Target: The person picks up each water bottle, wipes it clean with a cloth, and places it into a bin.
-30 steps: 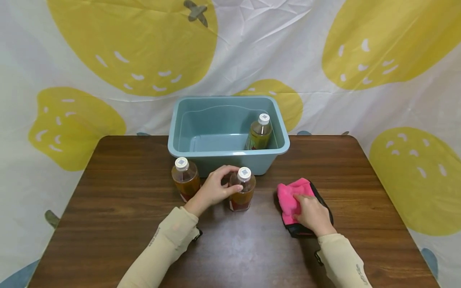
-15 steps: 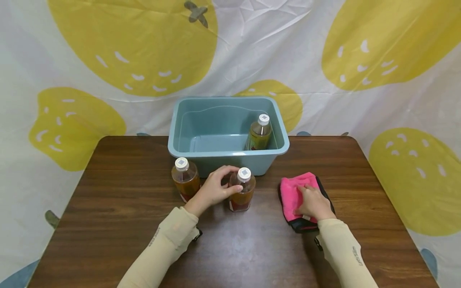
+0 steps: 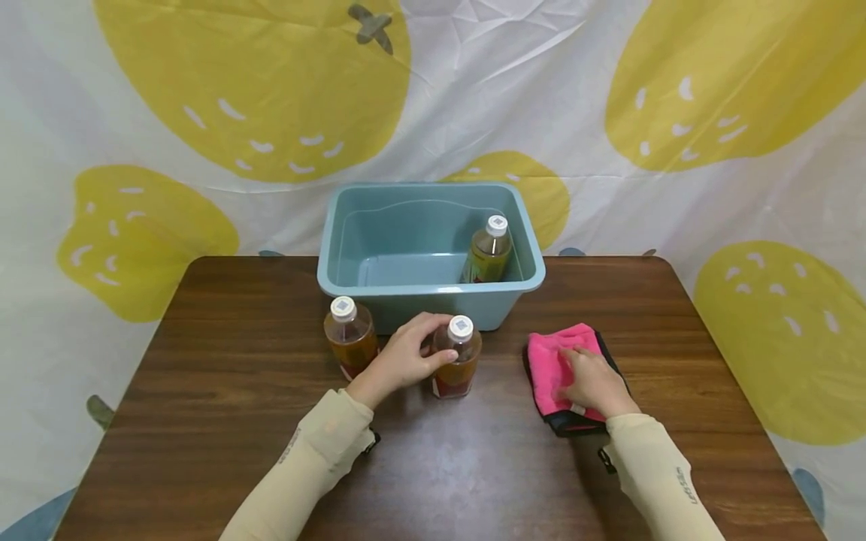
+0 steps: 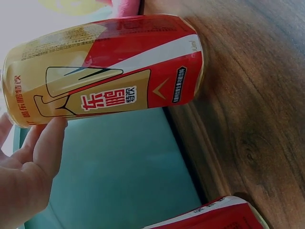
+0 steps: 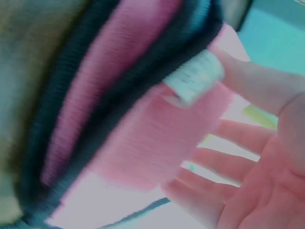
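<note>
My left hand [image 3: 404, 353] holds the upper part of a drink bottle [image 3: 455, 377], thumb in front and index finger behind, below its white cap. The bottle stands upright on the table; the left wrist view shows its gold and red label [image 4: 109, 90]. Left of that hand stands a second amber bottle [image 3: 353, 347] with a white cap. My right hand [image 3: 595, 382] rests on a folded pink cloth [image 3: 551, 376] with black edging. In the right wrist view its fingers [image 5: 228, 164] lie spread and fairly straight against the cloth, the thumb beside a white tag [image 5: 195, 78].
Behind the two bottles stands a blue-grey plastic bin [image 3: 426, 290]. Inside it, at the right end, is a bottle with a yellow-green label [image 3: 487, 264]. The brown wooden table [image 3: 223, 391] backs onto a white curtain [image 3: 473, 68] printed with yellow fruit.
Over the first half second the pink cloth turns and shifts slightly away and right under my right hand, lying flatter. The left hand and bottles keep their places.
</note>
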Tool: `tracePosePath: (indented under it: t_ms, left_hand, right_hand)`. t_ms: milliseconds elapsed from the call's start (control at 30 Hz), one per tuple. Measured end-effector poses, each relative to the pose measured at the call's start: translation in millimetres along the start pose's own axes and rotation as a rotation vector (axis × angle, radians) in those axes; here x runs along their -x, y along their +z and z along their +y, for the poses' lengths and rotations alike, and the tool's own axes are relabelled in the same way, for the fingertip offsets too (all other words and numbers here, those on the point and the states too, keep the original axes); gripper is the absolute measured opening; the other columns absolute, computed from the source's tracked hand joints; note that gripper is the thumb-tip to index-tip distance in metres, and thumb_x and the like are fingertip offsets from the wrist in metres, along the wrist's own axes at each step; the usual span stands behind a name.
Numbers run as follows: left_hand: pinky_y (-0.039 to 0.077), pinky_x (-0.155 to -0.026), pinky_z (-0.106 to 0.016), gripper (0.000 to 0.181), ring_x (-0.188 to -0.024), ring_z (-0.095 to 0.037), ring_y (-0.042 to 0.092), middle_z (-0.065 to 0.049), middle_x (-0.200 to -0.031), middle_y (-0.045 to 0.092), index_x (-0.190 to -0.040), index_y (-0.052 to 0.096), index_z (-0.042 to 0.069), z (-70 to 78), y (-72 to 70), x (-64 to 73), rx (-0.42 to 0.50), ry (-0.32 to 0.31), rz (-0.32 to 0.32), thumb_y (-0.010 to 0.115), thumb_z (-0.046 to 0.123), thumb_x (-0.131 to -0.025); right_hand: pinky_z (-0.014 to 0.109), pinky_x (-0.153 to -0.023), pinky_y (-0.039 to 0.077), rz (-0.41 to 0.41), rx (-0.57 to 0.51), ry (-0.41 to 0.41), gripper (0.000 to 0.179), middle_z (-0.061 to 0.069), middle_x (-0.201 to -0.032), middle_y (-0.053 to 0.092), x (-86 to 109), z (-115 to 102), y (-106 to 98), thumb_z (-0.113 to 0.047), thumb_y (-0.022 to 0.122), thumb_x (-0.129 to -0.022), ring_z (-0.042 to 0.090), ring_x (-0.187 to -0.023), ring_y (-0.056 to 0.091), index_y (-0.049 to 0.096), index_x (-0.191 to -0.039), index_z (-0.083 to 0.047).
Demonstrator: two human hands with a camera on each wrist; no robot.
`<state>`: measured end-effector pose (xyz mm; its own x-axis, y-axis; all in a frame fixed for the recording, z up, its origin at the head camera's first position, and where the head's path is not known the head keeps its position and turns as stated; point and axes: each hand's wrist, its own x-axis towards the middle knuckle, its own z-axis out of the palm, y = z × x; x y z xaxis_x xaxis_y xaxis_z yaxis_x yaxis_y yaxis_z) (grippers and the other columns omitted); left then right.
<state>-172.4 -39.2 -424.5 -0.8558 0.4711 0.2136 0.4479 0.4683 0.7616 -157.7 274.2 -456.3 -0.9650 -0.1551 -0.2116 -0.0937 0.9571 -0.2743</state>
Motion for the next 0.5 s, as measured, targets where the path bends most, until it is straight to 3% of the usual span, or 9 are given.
tracePosePath:
  t_ms: [167,300,500]
  left_hand:
    - [0.049,-0.083,-0.036,0.046,-0.106,-0.023,0.052,-0.010,-0.116,0.054,-0.121,0.053,0.009,0.8,-0.8,-0.1,0.008,-0.018,-0.013,0.069,0.022,-0.080]
    - [0.049,-0.083,-0.036,0.047,-0.106,-0.023,0.052,-0.010,-0.116,0.054,-0.121,0.053,0.008,0.8,-1.2,0.5,0.015,-0.026,-0.015,0.069,0.021,-0.080]
    - [0.050,-0.082,-0.035,0.046,-0.106,-0.022,0.052,-0.010,-0.116,0.054,-0.120,0.053,0.008,0.1,-0.8,0.1,0.018,-0.025,-0.011,0.069,0.021,-0.080]
  right_hand:
    - [0.050,-0.076,0.048,0.144,-0.055,-0.085,0.049,0.027,-0.112,0.057,5.9,-8,-17,-0.009,0.071,-0.075,0.037,-0.088,0.058,0.053,-0.117,0.009]
    - [0.052,-0.078,0.047,0.232,-0.070,-0.142,0.043,0.026,-0.111,0.058,10.5,-20,-36,-0.007,0.071,-0.075,0.042,-0.099,0.056,0.057,-0.113,0.006]
    - [0.050,-0.074,0.049,0.385,-0.088,-0.273,0.036,0.022,-0.105,0.061,8.0,-36,-63,-0.003,0.071,-0.075,0.037,-0.092,0.060,0.061,-0.109,0.003]
